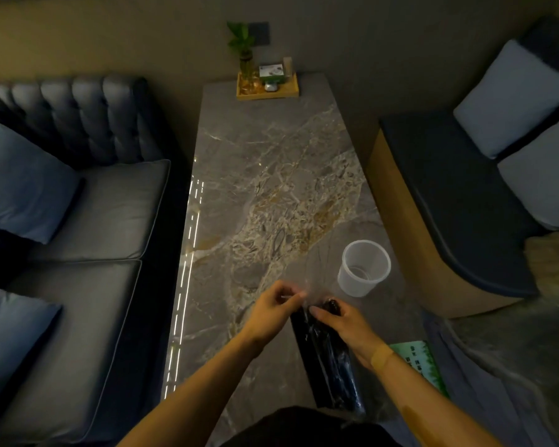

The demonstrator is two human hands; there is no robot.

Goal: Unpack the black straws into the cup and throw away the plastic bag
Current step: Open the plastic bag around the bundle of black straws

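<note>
The straws (pixel 331 359) lie as a black bundle inside the clear bag (pixel 342 391), which rests lengthwise on the table (pixel 271 175) near its front edge, between the two hands. The right hand (pixel 342 324) closes around the bundle's far end, fingers wrapped over bag and straws together. The left hand (pixel 271 312) pinches the bag's loose mouth, thumb and fingers pressed narrow on the film. The cup (pixel 363 267) stands upright and empty just beyond the right hand, apart from the bag. No straw appears out of the bag. By my reading the bag is only being opened: moving the straws and binning the bag remain.
</note>
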